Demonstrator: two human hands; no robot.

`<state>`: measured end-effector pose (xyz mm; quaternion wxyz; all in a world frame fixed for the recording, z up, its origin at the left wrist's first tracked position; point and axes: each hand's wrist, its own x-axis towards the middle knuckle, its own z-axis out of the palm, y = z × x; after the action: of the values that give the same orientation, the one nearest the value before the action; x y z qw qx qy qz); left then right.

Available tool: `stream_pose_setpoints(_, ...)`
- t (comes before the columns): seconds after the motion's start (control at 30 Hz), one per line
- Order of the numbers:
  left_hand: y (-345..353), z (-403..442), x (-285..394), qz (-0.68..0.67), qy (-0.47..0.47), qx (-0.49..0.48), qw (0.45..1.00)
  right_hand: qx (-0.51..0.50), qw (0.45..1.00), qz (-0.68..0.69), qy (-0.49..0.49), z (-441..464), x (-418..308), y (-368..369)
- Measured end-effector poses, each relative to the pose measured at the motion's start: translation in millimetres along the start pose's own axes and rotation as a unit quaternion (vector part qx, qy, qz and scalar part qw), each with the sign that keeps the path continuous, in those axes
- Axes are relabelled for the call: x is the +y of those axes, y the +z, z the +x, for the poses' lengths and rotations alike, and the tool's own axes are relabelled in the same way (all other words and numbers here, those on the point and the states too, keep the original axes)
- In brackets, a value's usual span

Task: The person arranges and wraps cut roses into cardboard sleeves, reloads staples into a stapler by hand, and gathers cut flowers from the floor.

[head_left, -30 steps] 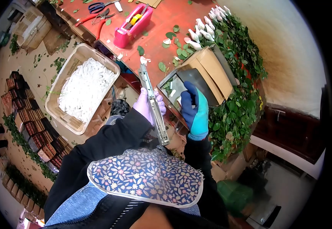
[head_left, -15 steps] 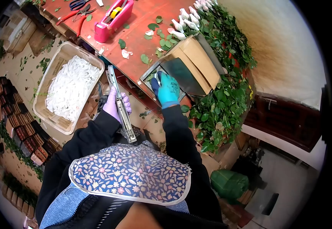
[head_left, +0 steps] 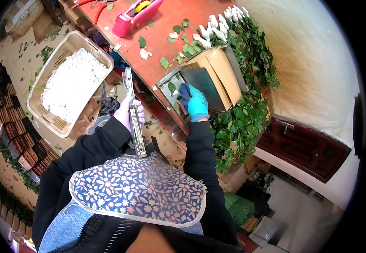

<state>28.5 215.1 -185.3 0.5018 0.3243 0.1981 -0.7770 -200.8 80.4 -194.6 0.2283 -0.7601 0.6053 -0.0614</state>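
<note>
My left hand (head_left: 129,113), in a purple glove, grips a long, narrow metal stapler (head_left: 134,122) around its middle. The stapler points away from me, its near end just above the floral apron (head_left: 136,185). My right hand (head_left: 195,101), in a teal glove with dark fingertips, is closed at the near end of a metal-framed stand (head_left: 162,84). Its fingers curl over the stand's floor, hiding whatever they hold. Loose leaves (head_left: 171,87) lie beside those fingers. Behind them, a folded brown cardboard sheet (head_left: 216,71) stands in the frame.
On the red table (head_left: 149,63) lie scattered leaves, a pink tape dispenser (head_left: 136,17) and red-handled cutters (head_left: 100,12). White-wrapped rosebuds (head_left: 219,27) with leafy stems (head_left: 237,122) line the right. A basket of white pieces (head_left: 71,86) stands left, near bundled stacks (head_left: 14,122) on the floor.
My right hand has shifted right and slightly back inside the stand, uncovering leaves on its floor. My left hand still holds the stapler, now turned more upright in view. The camera view has shifted.
</note>
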Motion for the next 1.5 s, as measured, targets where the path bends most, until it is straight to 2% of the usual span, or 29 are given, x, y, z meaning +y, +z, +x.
stream_pose_setpoints(0.07,0.4,2.4,-2.7,0.001,-0.018,0.0,1.0,-0.031,0.999,0.024,0.02,-0.4,6.8,-3.9)
stream_pose_setpoints(0.13,-0.2,4.4,-5.2,0.007,-0.016,-0.003,1.0,0.061,0.997,0.048,0.026,-2.6,8.2,-5.9)
stream_pose_setpoints(0.17,0.0,4.2,-5.8,0.009,-0.019,-0.002,1.0,0.078,0.991,0.108,0.029,-1.5,13.4,-2.0)
stream_pose_setpoints(0.27,-1.3,2.4,-7.1,0.007,-0.022,0.002,1.0,0.115,0.983,0.137,0.026,-8.4,23.8,4.8)
stream_pose_setpoints(0.43,-3.4,3.8,-5.3,0.001,-0.026,0.0,1.0,0.096,0.986,0.134,0.015,-16.3,21.1,6.8)
stream_pose_setpoints(0.5,-3.0,3.7,-4.4,0.006,-0.026,-0.011,1.0,0.054,0.988,-0.047,-0.138,-16.0,15.5,2.4)
stream_pose_setpoints(0.53,-2.9,3.5,-4.4,0.006,-0.026,-0.01,1.0,0.051,0.979,-0.096,-0.17,-13.7,9.9,5.6)
stream_pose_setpoints(0.67,-0.2,0.9,-4.4,0.019,-0.036,-0.023,0.999,0.021,0.969,-0.178,-0.169,-9.6,6.5,43.1)
stream_pose_setpoints(0.73,0.8,-0.8,-4.9,0.038,-0.033,-0.015,0.999,0.004,0.968,-0.222,-0.119,-7.9,5.4,51.7)
stream_pose_setpoints(0.87,-4.8,2.1,-8.4,0.062,0.013,-0.016,0.998,0.043,0.983,-0.149,-0.095,-12.6,11.6,42.5)
stream_pose_setpoints(0.93,0.2,2.7,-12.5,0.107,0.032,0.017,0.994,0.051,0.986,-0.122,-0.104,-20.1,-7.9,14.0)
stream_pose_setpoints(0.97,10.8,-1.4,-12.1,0.116,0.029,0.04,0.992,-0.011,0.997,0.034,-0.062,-27.9,-31.0,-9.9)
stream_pose_setpoints(1.0,17.5,-3.1,-12.7,0.128,0.034,0.034,0.991,-0.075,0.978,0.192,-0.017,-35.9,-46.3,-24.3)
stream_pose_setpoints(1.07,21.4,3.2,-17.5,0.153,0.048,0.019,0.987,-0.08,0.964,0.208,-0.148,-49.1,-51.7,-29.7)
stream_pose_setpoints(1.1,19.1,7.5,-18.7,0.157,0.051,-0.007,0.986,-0.097,0.971,0.105,-0.19,-49.5,-67.3,-43.3)
stream_pose_setpoints(1.13,15.8,10.7,-20.2,0.161,0.052,-0.034,0.985,-0.098,0.971,0.113,-0.186,-52.4,-73.8,-44.7)
stream_pose_setpoints(1.17,18.0,9.2,-20.6,0.159,0.05,-0.049,0.985,-0.097,0.965,0.089,-0.225,-55.3,-77.4,-45.1)
stream_pose_setpoints(1.2,21.2,7.6,-20.5,0.172,0.038,-0.039,0.984,-0.095,0.958,0.063,-0.263,-57.8,-78.8,-45.5)
stream_pose_setpoints(1.27,27.4,4.5,-19.1,0.186,0.034,-0.028,0.982,-0.108,0.956,0.079,-0.261,-60.0,-78.6,-47.2)
stream_pose_setpoints(1.37,35.5,0.4,-20.5,0.179,0.042,0.025,0.983,-0.113,0.957,0.15,-0.223,-68.3,-75.7,-42.1)
stream_pose_setpoints(1.4,33.9,0.7,-20.5,0.181,0.042,0.026,0.982,-0.139,0.919,0.359,-0.088,-75.4,-72.7,-33.4)
stream_pose_setpoints(1.47,30.0,1.7,-20.3,0.165,0.063,0.017,0.984,-0.156,0.822,0.545,0.053,-86.5,-73.7,-25.9)
stream_pose_setpoints(1.5,29.4,2.1,-20.9,0.155,0.076,0.018,0.985,-0.14,0.803,0.574,0.078,-90.3,-77.2,-25.6)
